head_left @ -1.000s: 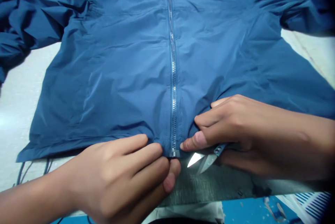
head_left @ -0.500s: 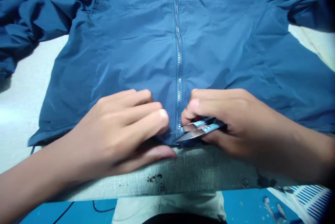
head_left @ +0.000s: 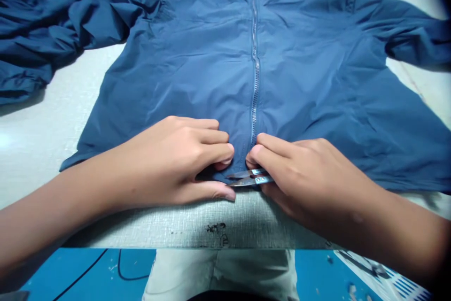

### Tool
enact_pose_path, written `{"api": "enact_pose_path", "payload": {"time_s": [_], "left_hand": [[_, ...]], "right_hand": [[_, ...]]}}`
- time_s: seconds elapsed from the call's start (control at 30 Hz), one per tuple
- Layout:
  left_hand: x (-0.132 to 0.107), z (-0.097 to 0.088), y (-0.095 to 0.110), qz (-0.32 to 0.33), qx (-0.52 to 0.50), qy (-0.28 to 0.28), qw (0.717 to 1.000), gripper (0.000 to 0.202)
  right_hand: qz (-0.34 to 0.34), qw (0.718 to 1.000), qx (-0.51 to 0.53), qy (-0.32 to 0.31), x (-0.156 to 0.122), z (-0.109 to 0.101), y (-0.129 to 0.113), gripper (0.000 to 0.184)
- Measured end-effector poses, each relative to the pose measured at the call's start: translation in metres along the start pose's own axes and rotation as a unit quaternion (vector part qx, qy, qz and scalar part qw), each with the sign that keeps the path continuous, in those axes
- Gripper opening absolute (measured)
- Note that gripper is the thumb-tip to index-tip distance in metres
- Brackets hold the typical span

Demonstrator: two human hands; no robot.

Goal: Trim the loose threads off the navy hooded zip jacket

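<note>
Close inspection at the hands: the right hand point(head_left: 310, 179) was closed, thumb and fingers pinching a pair of small steel thread snips point(head_left: 251, 179) with blue-marked grips. The blades pointed toward the left hand and lay at the bottom edge of the jacket hem point(head_left: 241, 162), at the foot of the zip point(head_left: 254, 104). The left hand point(head_left: 169, 160) was also closed, its fingers curled over the hem and its thumb apparently beneath it, pinching up a small fold of fabric. This grip appeared to hold the hem firm and lift its edge toward the blades. Whether the blades had hold of any thread could not be determined.

The blue jacket point(head_left: 310, 85) lay front up, spread flat between and beyond the hands, and this layout left the zip and hem exposed. It rested on a textured pale worktop point(head_left: 148, 226), which bore a dark stain point(head_left: 215, 228) just below the hands. The far sleeve and hood area continued beyond the hands, with bunched blue fabric point(head_left: 35, 33) ahead of the left hand. Small marks showed on the snips, but no brand, label or writing could be read.
</note>
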State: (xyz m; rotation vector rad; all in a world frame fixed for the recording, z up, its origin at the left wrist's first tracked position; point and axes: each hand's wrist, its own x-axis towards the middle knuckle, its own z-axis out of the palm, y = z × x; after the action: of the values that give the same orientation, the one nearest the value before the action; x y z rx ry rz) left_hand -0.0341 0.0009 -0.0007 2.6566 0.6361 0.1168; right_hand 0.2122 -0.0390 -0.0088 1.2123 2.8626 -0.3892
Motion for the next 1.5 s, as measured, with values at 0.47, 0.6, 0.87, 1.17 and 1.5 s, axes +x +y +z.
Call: {"api": "enact_pose_path", "payload": {"time_s": [0.47, 0.6, 0.87, 1.17, 1.5], "left_hand": [[-0.001, 0.003, -0.004, -0.008, -0.035, 0.010, 0.999, 0.031], [-0.002, 0.005, -0.004, -0.009, -0.041, 0.004, 0.999, 0.028], [-0.003, 0.002, -0.007, -0.006, -0.049, -0.011, 0.999, 0.031], [-0.003, -0.002, -0.005, -0.007, -0.050, -0.004, 0.999, 0.029], [0.008, -0.002, -0.009, 0.058, -0.026, 0.008, 0.998, 0.023]], "right_hand": [[-0.035, 0.984, 0.171, 0.020, 0.001, -0.004, 0.019, 0.014], [-0.036, 0.998, -0.002, 0.060, -0.002, 0.002, 0.001, 0.019], [-0.061, 0.996, -0.060, 0.013, -0.001, 0.004, -0.001, 0.020], [0.017, 0.932, 0.355, 0.071, 0.002, -0.012, 0.028, 0.007], [0.127, 0.828, 0.538, 0.092, 0.009, -0.008, 0.037, 0.044]]}}
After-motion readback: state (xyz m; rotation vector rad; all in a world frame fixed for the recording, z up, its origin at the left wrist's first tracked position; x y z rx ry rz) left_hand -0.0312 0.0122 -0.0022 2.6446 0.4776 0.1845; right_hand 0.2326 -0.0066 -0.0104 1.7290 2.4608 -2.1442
